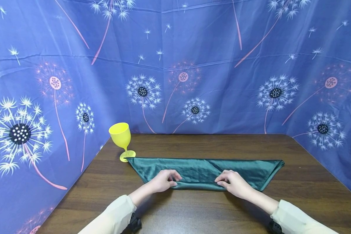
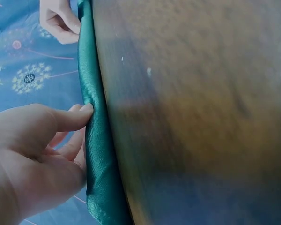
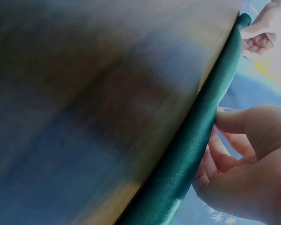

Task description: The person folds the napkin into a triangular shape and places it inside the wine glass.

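A green satin cloth (image 1: 190, 169) lies on the table, folded into a wide band with slanted ends, its near edge turned over into a narrow roll. The left hand (image 1: 163, 180) pinches this roll left of its middle; the right hand (image 1: 235, 183) pinches it farther right. Seen from the left wrist, the left hand (image 2: 42, 150) has its thumb tip on the roll (image 2: 99, 154), fingers behind it. In the right wrist view the right hand (image 3: 253, 164) holds the roll (image 3: 196, 133) between thumb and fingers, the fingertips partly hidden.
A yellow goblet (image 1: 121, 136) stands upright at the back left, its base by the cloth's left corner. The brown wooden table (image 1: 193, 211) meets a blue curtain with dandelion prints (image 1: 222, 81) at the back and sides.
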A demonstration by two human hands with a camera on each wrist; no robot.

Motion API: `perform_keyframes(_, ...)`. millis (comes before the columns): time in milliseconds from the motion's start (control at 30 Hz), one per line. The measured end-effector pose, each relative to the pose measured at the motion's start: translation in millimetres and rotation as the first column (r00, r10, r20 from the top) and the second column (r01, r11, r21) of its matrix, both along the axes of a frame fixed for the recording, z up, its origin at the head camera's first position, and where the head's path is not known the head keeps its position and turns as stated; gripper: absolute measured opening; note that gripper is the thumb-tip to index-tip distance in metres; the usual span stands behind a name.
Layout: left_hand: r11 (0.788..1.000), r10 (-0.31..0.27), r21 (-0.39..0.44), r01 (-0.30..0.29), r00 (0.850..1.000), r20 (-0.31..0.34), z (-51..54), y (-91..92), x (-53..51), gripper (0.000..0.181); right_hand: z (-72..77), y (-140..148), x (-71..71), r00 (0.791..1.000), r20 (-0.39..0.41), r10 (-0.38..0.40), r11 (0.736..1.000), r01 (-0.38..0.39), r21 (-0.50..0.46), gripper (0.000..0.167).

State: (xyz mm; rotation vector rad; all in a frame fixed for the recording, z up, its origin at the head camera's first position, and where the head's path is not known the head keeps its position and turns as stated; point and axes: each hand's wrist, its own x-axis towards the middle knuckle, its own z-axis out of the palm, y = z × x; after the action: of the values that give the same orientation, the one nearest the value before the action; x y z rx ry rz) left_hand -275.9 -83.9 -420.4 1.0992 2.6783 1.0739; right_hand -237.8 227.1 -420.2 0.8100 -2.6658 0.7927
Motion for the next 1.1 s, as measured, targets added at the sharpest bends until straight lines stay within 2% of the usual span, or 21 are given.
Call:
perform_keyframes(167, 1.000, -0.019, -0.006, 0.018, 0.999, -0.050, -1.1, -1.2, -2.1, 0.017, 1.5, 1.0, -2.1, 0.998, 0.060, 0.003, 1.000, -0.002, -0.014, 0.011)
perform_keyframes(333, 0.999, -0.031, -0.036, 0.028, 0.995, -0.099, -0.4, -2.4, -1.7, 0.015, 1.7, 0.3, -1.9, 0.998, 0.052, -0.019, 1.000, 0.018, 0.011, 0.015)
perform_keyframes(433, 0.998, -0.039, -0.058, 0.033, 0.994, -0.102, 0.3, -2.7, -0.7, 0.013, 1.2, 0.0, -1.0, 0.999, 0.047, -0.024, 0.999, 0.022, 0.034, 0.015)
perform_keyframes(667, 0.996, -0.030, -0.090, 0.026, 0.998, -0.048, 1.8, -2.5, 0.2, 0.024, -0.8, -1.1, 2.0, 0.999, 0.010, -0.042, 0.995, 0.041, 0.088, 0.007)
perform_keyframes(833, 0.995, -0.033, -0.098, 0.027, 0.998, -0.060, 1.9, -1.7, 1.7, 0.026, -2.2, -1.8, 2.0, 0.999, 0.019, -0.048, 0.995, 0.046, 0.093, 0.023)
perform_keyframes(1000, 0.995, -0.024, -0.096, 0.019, 0.999, -0.045, 4.0, -1.6, 3.7, 0.025, -0.2, -3.1, 3.1, 0.997, 0.038, -0.065, 0.993, 0.060, 0.101, 0.023)
perform_keyframes(1100, 0.996, -0.035, -0.086, 0.030, 0.998, -0.059, 4.8, -2.2, 4.5, 0.024, 1.4, -2.6, 3.5, 0.997, 0.060, -0.055, 0.995, 0.050, 0.089, 0.023)
